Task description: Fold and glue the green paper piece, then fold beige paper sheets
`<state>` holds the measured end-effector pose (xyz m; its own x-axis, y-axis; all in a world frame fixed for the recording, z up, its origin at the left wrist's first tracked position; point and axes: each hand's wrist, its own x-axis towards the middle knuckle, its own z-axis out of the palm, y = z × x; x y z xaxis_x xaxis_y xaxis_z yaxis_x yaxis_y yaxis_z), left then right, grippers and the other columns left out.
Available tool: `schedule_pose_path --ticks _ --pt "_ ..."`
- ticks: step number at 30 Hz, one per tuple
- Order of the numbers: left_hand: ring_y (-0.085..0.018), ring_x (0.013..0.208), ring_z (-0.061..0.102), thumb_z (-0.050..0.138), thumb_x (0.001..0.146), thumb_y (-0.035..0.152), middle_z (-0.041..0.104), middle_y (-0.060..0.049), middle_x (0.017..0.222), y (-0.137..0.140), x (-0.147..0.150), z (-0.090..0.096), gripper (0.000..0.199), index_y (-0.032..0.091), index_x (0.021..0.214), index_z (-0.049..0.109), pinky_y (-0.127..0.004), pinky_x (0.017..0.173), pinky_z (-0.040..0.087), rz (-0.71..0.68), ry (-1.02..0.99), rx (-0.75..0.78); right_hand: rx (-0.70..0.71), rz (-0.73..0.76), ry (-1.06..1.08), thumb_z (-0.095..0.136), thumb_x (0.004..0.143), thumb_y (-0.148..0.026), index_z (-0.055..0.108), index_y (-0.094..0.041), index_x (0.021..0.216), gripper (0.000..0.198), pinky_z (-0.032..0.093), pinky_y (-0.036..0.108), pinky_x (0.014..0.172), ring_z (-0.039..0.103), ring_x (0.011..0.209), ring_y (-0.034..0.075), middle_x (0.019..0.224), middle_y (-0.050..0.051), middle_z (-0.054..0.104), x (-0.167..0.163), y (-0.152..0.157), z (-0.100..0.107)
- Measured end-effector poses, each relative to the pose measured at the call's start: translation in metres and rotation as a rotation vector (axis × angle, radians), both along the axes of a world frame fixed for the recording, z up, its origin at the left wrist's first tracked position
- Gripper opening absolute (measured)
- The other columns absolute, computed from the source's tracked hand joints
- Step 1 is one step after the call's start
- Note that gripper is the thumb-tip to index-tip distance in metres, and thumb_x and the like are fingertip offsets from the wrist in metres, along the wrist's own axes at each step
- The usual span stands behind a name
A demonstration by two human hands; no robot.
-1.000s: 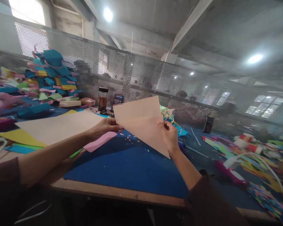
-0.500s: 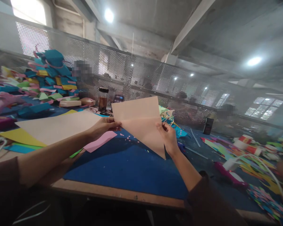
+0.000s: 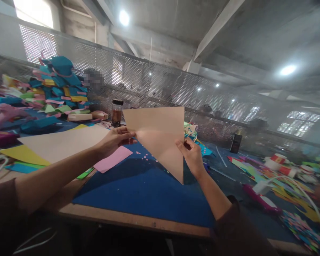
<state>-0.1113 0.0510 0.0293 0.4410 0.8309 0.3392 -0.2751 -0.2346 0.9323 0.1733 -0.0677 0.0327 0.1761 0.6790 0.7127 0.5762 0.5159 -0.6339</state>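
Peach paper sheet [image 3: 158, 122] is hanging in the air over a blue worktop [image 3: 144, 193]

A worker is raising the sheet in front of the body, with the two hands standing apart and the paper spanning the gap. The right hand [image 3: 193, 154] is pinching the right edge, its thumb lying on the near face. The left hand [image 3: 114, 140] is meeting the slanting left edge with its fingertips; whether those fingertips are truly gripping, the view cannot tell.

Any trouble would probably be starting there: if the left fingertips were slipping, the sheet could be swinging from the right hand, sagging or buckling along the faint line crossing its face. A hard pull could be creasing or tearing the edge under the right thumb.

The sheet is showing a near-triangular outline, its broad edge lying almost level on top and its narrow corner pointing down toward the worker's side of the worktop. Its long axis appears to be running diagonally from the upper-left corner to that lower tip, while the right edge is dropping nearly straight.

To the left, a pale sheet [image 3: 61, 140] is overlapping a yellow sheet [image 3: 24, 154], and a pink sheet [image 3: 113, 160] is lying near the left hand. Small pink scraps [image 3: 146, 157] are dotting the worktop beyond.
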Motion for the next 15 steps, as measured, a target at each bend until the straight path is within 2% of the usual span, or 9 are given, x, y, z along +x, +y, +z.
schedule_pose_path --ticks 5,10,12,15 --pt "-0.021 0.088 0.072 0.081 0.072 0.028 0.076 -0.007 0.091 -0.011 -0.001 0.013 0.020 0.016 0.087 0.075 -0.033 0.086 0.056 0.007 -0.035 0.000 0.165 -0.121 -0.223 0.061 0.091 -0.038 0.067 -0.020 0.079 0.023 0.043 0.029 0.072 0.051 0.072 0.016 0.077 0.001 0.055 0.001 -0.004 0.006" --pt "-0.027 0.101 0.071 0.080 0.072 0.030 0.077 -0.009 0.100 -0.022 -0.003 0.022 0.026 0.017 0.094 0.077 -0.042 0.095 0.053 0.022 -0.019 0.090 0.239 -0.193 -0.278 0.060 0.093 -0.035 0.070 -0.022 0.084 0.019 0.043 0.029 0.065 0.048 0.066 0.015 0.081 0.002 0.057 -0.001 -0.011 0.012" --pt "-0.028 0.102 0.070 0.079 0.073 0.033 0.077 -0.011 0.102 -0.021 -0.003 0.021 0.025 0.017 0.092 0.078 -0.043 0.095 0.053 0.048 0.019 0.132 0.226 -0.164 -0.255 0.059 0.094 -0.035 0.070 -0.022 0.088 0.018 0.046 0.030 0.068 0.054 0.070 0.016 0.085 0.003 0.062 -0.001 -0.011 0.011" --pt "-0.028 0.102 0.069 0.081 0.072 0.035 0.076 -0.011 0.105 -0.017 -0.003 0.015 0.025 0.019 0.091 0.079 -0.041 0.094 0.053 0.105 0.115 0.212 0.166 -0.069 -0.202 0.057 0.093 -0.033 0.071 -0.023 0.098 0.018 0.051 0.033 0.081 0.063 0.092 0.021 0.103 0.006 0.066 0.004 -0.006 0.005"
